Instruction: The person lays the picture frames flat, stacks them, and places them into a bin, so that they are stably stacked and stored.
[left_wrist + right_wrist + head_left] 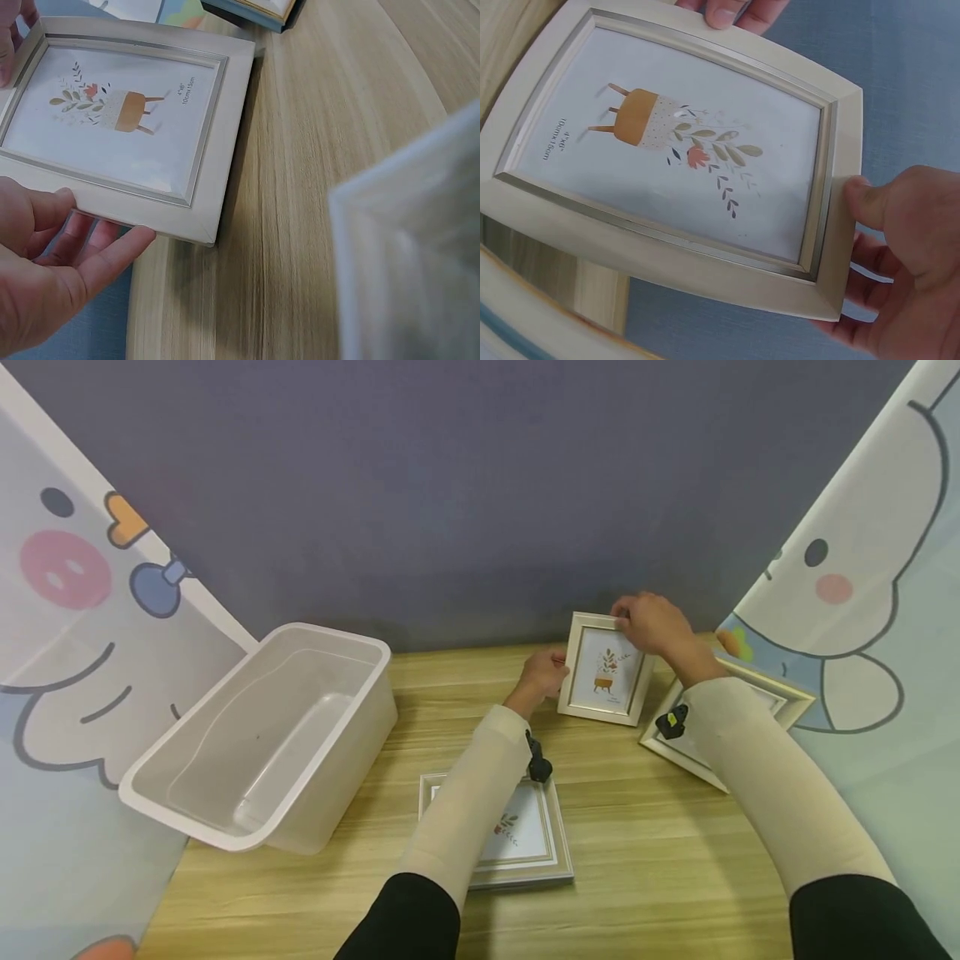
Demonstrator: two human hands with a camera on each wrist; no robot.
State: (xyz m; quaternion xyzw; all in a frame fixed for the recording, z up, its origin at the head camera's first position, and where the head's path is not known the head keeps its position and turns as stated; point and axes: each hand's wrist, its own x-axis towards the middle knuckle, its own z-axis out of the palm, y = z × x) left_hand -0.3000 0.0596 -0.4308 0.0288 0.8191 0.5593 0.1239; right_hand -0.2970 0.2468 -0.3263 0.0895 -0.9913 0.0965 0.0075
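A small cream picture frame (566, 693) stands upright at the back of the table, tilted slightly, with a printed card of a flower-filled orange pot on legs. My left hand (543, 674) holds its left side; in the left wrist view the thumb lies at the edge and the fingers reach along the side. At the upper right corner my right hand (648, 622) grips the top edge. The right wrist view shows the right thumb on the front of the frame (840, 262), with the other fingers behind it.
A white plastic bin (330, 760) stands at the left. Below my left forearm lies another picture frame (558, 852), partly covered by the sleeve. A larger frame (787, 697) leans at the right behind my right forearm. A grey wall (480, 510) closes off the back.
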